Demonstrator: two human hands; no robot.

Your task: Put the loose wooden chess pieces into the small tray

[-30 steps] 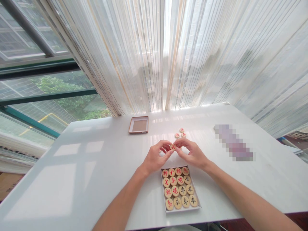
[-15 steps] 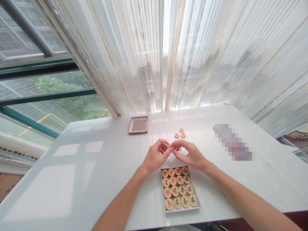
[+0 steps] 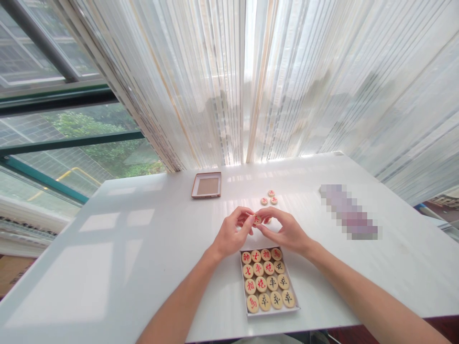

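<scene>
A striped sheer curtain hangs across the far side, with a window open to view at its left. Below them the white table takes up the lower half of what I see. A blurred strip lies toward the table's right edge. At the near edge, a little right of the middle, sits a white box with sixteen round discs in four rows of four, marked in red and black. A small brown tray rests near the far edge, left of the middle. My left hand and right hand meet above the table just beyond the box's far side, wrists apart and fingertips together. Both are pinched on one piece, thumb and forefinger of each hand closed on its rim, so it sits between my fingertips, lifted off the surface, red mark facing me. Three loose discs lie clustered on the table just past my fingers, toward the far edge and apart from the tray.
</scene>
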